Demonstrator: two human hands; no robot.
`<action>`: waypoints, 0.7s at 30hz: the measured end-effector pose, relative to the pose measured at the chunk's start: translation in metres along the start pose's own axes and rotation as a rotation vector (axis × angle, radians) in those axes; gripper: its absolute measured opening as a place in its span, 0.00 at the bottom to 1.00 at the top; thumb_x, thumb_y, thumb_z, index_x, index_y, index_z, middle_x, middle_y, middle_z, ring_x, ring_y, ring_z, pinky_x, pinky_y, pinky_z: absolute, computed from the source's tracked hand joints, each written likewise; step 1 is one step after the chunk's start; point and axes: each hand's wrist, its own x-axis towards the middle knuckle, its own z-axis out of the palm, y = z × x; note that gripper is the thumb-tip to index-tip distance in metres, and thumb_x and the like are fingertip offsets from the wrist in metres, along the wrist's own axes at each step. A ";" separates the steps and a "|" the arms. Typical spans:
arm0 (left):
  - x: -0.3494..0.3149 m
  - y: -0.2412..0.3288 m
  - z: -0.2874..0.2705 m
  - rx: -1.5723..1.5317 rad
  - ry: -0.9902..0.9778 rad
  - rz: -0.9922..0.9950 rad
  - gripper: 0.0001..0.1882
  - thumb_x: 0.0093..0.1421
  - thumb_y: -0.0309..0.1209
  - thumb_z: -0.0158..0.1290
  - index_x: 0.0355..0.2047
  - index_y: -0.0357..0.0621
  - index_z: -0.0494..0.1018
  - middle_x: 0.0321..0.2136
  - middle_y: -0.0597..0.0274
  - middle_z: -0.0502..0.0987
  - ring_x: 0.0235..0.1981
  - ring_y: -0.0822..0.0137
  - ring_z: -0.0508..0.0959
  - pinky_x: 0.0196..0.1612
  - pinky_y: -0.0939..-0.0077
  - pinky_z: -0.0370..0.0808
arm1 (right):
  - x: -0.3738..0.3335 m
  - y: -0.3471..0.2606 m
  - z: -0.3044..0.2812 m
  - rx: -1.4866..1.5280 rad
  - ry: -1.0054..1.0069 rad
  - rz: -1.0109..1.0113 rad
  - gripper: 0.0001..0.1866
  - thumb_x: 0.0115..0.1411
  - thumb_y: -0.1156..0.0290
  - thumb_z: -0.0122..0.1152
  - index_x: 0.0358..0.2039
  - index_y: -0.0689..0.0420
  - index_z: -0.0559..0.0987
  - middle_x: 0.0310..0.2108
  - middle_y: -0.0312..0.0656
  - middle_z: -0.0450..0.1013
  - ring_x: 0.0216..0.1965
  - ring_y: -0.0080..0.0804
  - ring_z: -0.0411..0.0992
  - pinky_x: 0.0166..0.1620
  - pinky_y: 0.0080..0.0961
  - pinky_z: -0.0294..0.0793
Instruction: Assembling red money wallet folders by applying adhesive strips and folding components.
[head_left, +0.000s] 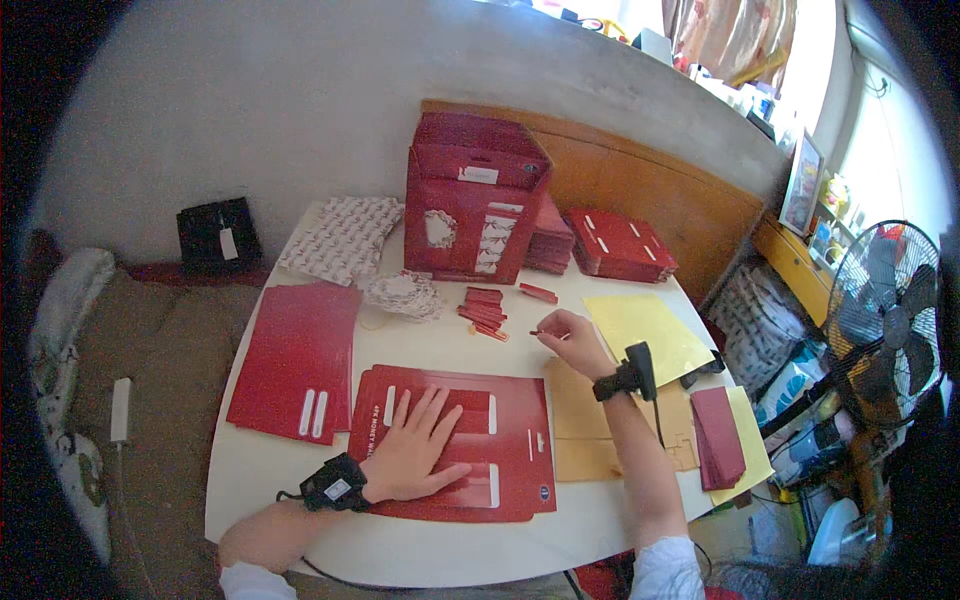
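My left hand point(418, 450) lies flat with fingers spread on a stack of red printed cardboard sheets point(520, 420) with white cut-out-like panels. Over the table's middle, my right hand point(575, 340) pinches a small dark strip point(537, 333); its exact kind is too small to make out. Just left of that hand lies a loose pile of short red strips point(482, 306), with a single red strip point(538, 293) behind it. A tan cardboard sheet point(585, 440) rests under my right forearm. Both wrists wear black strapped devices.
A tall red display box point(465, 210) stands at the back of the white table point(290, 530). Around it are patterned sheets point(345, 235), white cut-outs point(402, 295) and red stacks point(620, 245). Yellow paper point(645, 335) and dark red cards point(716, 440) lie right, near a fan point(895, 320).
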 end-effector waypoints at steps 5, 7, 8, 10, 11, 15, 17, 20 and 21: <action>0.003 0.004 -0.001 -0.002 0.028 0.016 0.41 0.58 0.57 0.38 0.57 0.29 0.52 0.59 0.33 0.46 0.62 0.42 0.42 0.60 0.43 0.35 | 0.023 0.032 0.019 0.005 0.061 0.096 0.09 0.47 0.70 0.65 0.29 0.59 0.77 0.25 0.40 0.74 0.25 0.26 0.71 0.33 0.22 0.71; 0.003 0.003 0.001 0.020 0.021 0.007 0.41 0.58 0.57 0.38 0.57 0.29 0.52 0.59 0.33 0.45 0.62 0.42 0.42 0.60 0.43 0.35 | 0.028 0.034 0.026 -0.027 0.071 0.123 0.10 0.46 0.70 0.65 0.28 0.60 0.77 0.25 0.41 0.74 0.26 0.28 0.72 0.33 0.23 0.72; 0.003 0.003 0.000 0.022 0.024 0.007 0.41 0.58 0.57 0.38 0.57 0.29 0.52 0.59 0.33 0.45 0.62 0.42 0.42 0.60 0.43 0.35 | 0.031 0.036 0.027 -0.059 0.092 0.109 0.10 0.46 0.69 0.66 0.28 0.59 0.77 0.25 0.41 0.74 0.26 0.29 0.72 0.33 0.24 0.72; 0.002 0.003 0.001 0.023 -0.018 -0.010 0.41 0.57 0.55 0.41 0.57 0.31 0.51 0.60 0.34 0.43 0.63 0.41 0.40 0.61 0.44 0.35 | 0.031 0.030 0.031 -0.087 0.106 0.095 0.11 0.45 0.68 0.66 0.27 0.59 0.77 0.25 0.42 0.75 0.26 0.31 0.73 0.33 0.25 0.72; 0.002 0.003 0.001 0.022 -0.017 -0.012 0.41 0.57 0.55 0.41 0.57 0.31 0.51 0.60 0.34 0.43 0.63 0.41 0.40 0.61 0.44 0.35 | 0.028 0.028 0.032 -0.074 0.164 0.118 0.10 0.45 0.68 0.66 0.26 0.59 0.77 0.25 0.42 0.75 0.27 0.31 0.73 0.33 0.25 0.72; 0.001 0.005 0.000 0.027 0.015 0.003 0.41 0.58 0.57 0.38 0.57 0.30 0.52 0.59 0.33 0.45 0.63 0.42 0.42 0.61 0.44 0.35 | 0.020 0.026 0.023 -0.122 0.165 0.028 0.10 0.47 0.67 0.63 0.27 0.59 0.77 0.26 0.44 0.75 0.27 0.32 0.73 0.33 0.26 0.72; 0.002 0.005 0.001 0.026 0.016 0.001 0.41 0.58 0.57 0.38 0.57 0.30 0.52 0.59 0.33 0.45 0.63 0.42 0.42 0.61 0.44 0.35 | 0.013 0.026 0.019 -0.104 0.080 0.064 0.09 0.47 0.67 0.61 0.28 0.59 0.77 0.26 0.45 0.74 0.26 0.33 0.73 0.33 0.26 0.72; 0.000 0.004 0.002 0.053 0.017 0.003 0.42 0.58 0.57 0.38 0.57 0.30 0.52 0.59 0.33 0.45 0.63 0.42 0.43 0.61 0.44 0.35 | 0.002 0.014 0.020 -0.087 -0.041 0.073 0.09 0.48 0.68 0.59 0.29 0.59 0.77 0.26 0.46 0.74 0.26 0.33 0.72 0.32 0.27 0.72; 0.001 0.004 0.002 0.050 0.024 0.005 0.41 0.58 0.57 0.38 0.57 0.30 0.52 0.59 0.33 0.45 0.63 0.42 0.43 0.61 0.44 0.35 | -0.002 0.010 0.020 -0.095 -0.071 0.049 0.09 0.49 0.68 0.58 0.29 0.59 0.77 0.26 0.47 0.74 0.26 0.33 0.72 0.32 0.27 0.72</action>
